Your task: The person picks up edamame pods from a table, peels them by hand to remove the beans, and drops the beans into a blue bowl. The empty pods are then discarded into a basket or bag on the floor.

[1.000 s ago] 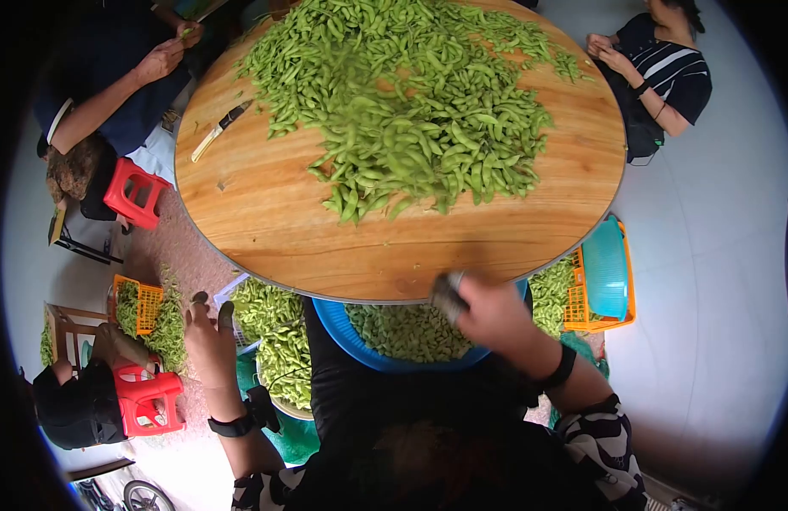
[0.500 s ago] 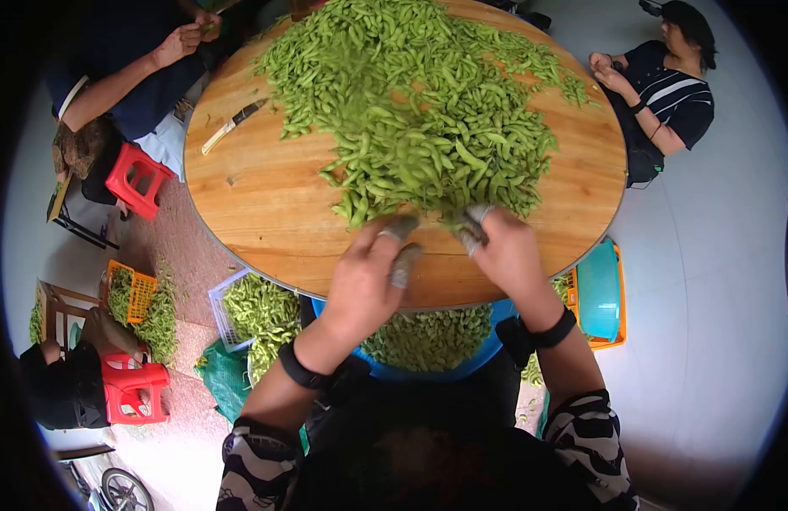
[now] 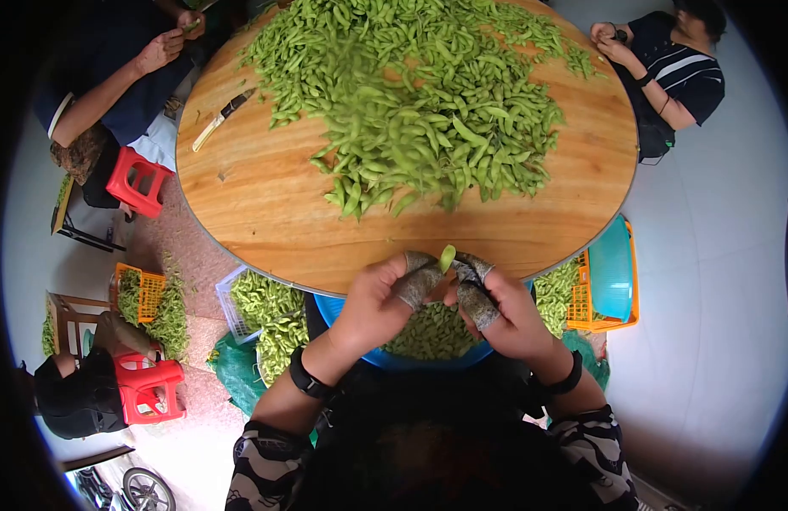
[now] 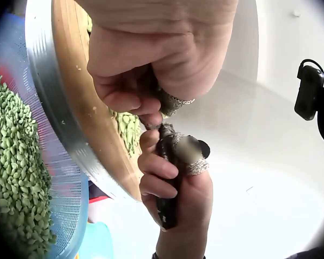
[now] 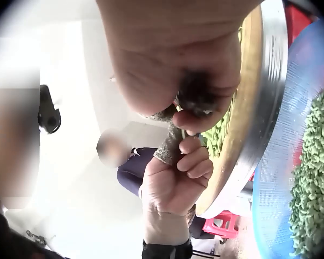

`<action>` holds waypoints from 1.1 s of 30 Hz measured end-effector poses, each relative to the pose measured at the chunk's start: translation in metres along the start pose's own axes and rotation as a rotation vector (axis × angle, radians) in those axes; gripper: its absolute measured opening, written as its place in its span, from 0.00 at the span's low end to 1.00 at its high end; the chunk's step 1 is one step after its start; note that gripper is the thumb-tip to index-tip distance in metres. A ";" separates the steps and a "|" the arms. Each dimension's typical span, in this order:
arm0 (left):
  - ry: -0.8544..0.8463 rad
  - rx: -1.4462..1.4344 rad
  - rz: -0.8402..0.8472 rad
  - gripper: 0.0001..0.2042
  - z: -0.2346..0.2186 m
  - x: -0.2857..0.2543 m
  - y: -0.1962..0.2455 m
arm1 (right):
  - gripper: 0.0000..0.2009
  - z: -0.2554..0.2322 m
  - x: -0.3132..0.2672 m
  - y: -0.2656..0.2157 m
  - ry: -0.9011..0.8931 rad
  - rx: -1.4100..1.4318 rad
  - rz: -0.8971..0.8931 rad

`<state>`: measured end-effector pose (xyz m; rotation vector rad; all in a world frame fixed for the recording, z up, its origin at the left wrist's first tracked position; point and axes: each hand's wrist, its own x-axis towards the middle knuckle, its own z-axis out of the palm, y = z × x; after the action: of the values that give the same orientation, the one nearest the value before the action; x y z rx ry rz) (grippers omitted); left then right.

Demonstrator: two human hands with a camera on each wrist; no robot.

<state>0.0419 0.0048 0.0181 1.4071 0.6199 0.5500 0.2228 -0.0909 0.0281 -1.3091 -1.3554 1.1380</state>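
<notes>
Over the table's near edge, my left hand [image 3: 379, 305] and right hand [image 3: 515, 319] meet fingertip to fingertip. Between them a single green soybean pod [image 3: 447, 258] stands up, pinched by the thumbs and forefingers of both hands. Grey, stained coverings wrap those fingers. Fingers hide the pod's lower part. In the left wrist view, the left hand [image 4: 156, 59] is above the right hand [image 4: 178, 183]; the other fingers of both are curled in. Below the hands sits a blue mesh basket [image 3: 326, 308] of shelled beans. A big heap of pods [image 3: 428, 111] covers the table's middle.
The round wooden table [image 3: 266, 204] has a metal rim. A knife [image 3: 224, 119] lies at its left. Crates of pods flank my legs, with an orange crate [image 3: 579, 308] and teal basin [image 3: 611, 272] at right. Other people sit around, near red stools [image 3: 138, 180].
A second ago the hands were apart, the left one out beside the table. Both then reached to the heap's near edge and have drawn back together, now with a pod between them.
</notes>
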 end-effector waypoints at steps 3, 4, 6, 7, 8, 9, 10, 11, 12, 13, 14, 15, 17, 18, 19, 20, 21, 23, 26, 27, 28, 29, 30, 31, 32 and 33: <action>0.016 0.018 0.032 0.07 0.000 -0.003 -0.003 | 0.13 0.005 0.000 0.000 0.003 -0.033 -0.034; 0.013 0.073 0.054 0.07 0.000 -0.005 -0.004 | 0.10 0.005 -0.001 0.000 -0.002 -0.039 -0.064; 0.028 0.110 0.082 0.07 0.002 -0.008 -0.004 | 0.10 0.008 -0.003 0.004 0.003 0.022 -0.035; 0.043 0.147 0.110 0.07 0.002 -0.009 -0.005 | 0.11 0.010 -0.004 0.005 0.008 0.083 -0.006; 0.042 0.147 0.109 0.07 0.003 -0.010 -0.006 | 0.11 0.010 -0.005 0.004 0.009 0.084 -0.005; 0.067 0.411 0.293 0.06 0.002 -0.011 -0.008 | 0.12 0.010 -0.006 0.002 0.004 0.177 0.062; 0.090 0.675 0.478 0.06 0.001 -0.012 -0.010 | 0.12 0.010 -0.006 0.001 0.000 0.272 0.130; 0.086 0.676 0.477 0.06 0.001 -0.012 -0.016 | 0.12 0.011 -0.005 0.001 0.003 0.275 0.131; 0.088 0.753 0.504 0.05 0.000 -0.013 -0.021 | 0.15 0.012 -0.003 0.003 -0.007 0.333 0.222; 0.090 0.831 0.532 0.04 0.000 -0.013 -0.024 | 0.18 0.012 -0.001 0.004 -0.018 0.391 0.312; 0.088 0.832 0.534 0.04 -0.001 -0.015 -0.024 | 0.18 0.008 0.000 0.005 -0.016 0.392 0.310; 0.031 0.467 0.342 0.04 -0.002 -0.015 -0.018 | 0.17 0.003 0.000 0.006 -0.096 0.607 0.364; -0.121 -0.216 -0.099 0.04 -0.013 -0.017 -0.006 | 0.16 -0.002 -0.002 0.010 -0.180 0.823 0.413; -0.119 -0.214 -0.099 0.04 -0.015 -0.016 -0.008 | 0.14 -0.003 -0.003 0.012 -0.293 0.939 0.358; -0.236 -0.467 -0.114 0.04 -0.017 -0.014 -0.012 | 0.12 -0.003 -0.003 0.013 -0.406 1.053 0.299; -0.353 -0.720 -0.129 0.04 -0.018 -0.013 -0.014 | 0.12 -0.004 -0.004 0.010 -0.406 1.053 0.296; -0.355 -0.717 -0.129 0.04 -0.017 -0.013 -0.011 | 0.10 -0.003 -0.005 0.003 -0.314 1.013 0.341; -0.117 -0.141 -0.120 0.07 -0.009 -0.014 -0.004 | 0.09 0.000 -0.008 -0.009 -0.217 0.975 0.390; -0.008 0.760 0.465 0.10 -0.008 -0.009 -0.010 | 0.09 0.008 -0.014 -0.013 -0.062 0.697 0.455; 0.046 1.019 0.522 0.11 -0.007 -0.011 -0.005 | 0.11 0.011 -0.015 -0.006 -0.070 0.554 0.370; 0.046 1.022 0.521 0.11 -0.005 -0.011 -0.001 | 0.12 0.012 -0.016 -0.003 -0.077 0.410 0.284; 0.077 1.088 0.565 0.09 0.000 -0.011 0.003 | 0.14 0.013 -0.016 -0.004 -0.052 0.356 0.270; 0.107 1.152 0.609 0.07 0.002 -0.010 0.005 | 0.14 0.012 -0.016 -0.005 -0.051 0.359 0.267; 0.103 1.156 0.611 0.07 0.002 -0.012 0.002 | 0.15 0.011 -0.015 -0.005 -0.040 0.508 0.326; 0.040 0.845 0.455 0.05 0.002 -0.014 -0.004 | 0.16 0.009 -0.014 -0.005 -0.029 0.658 0.385; -0.020 0.532 0.295 0.04 0.002 -0.015 -0.003 | 0.16 0.006 -0.016 -0.001 -0.026 0.661 0.384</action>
<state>0.0325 -0.0073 0.0160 2.0250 0.5678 0.6281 0.2173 -0.1074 0.0282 -1.0716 -0.6459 1.6853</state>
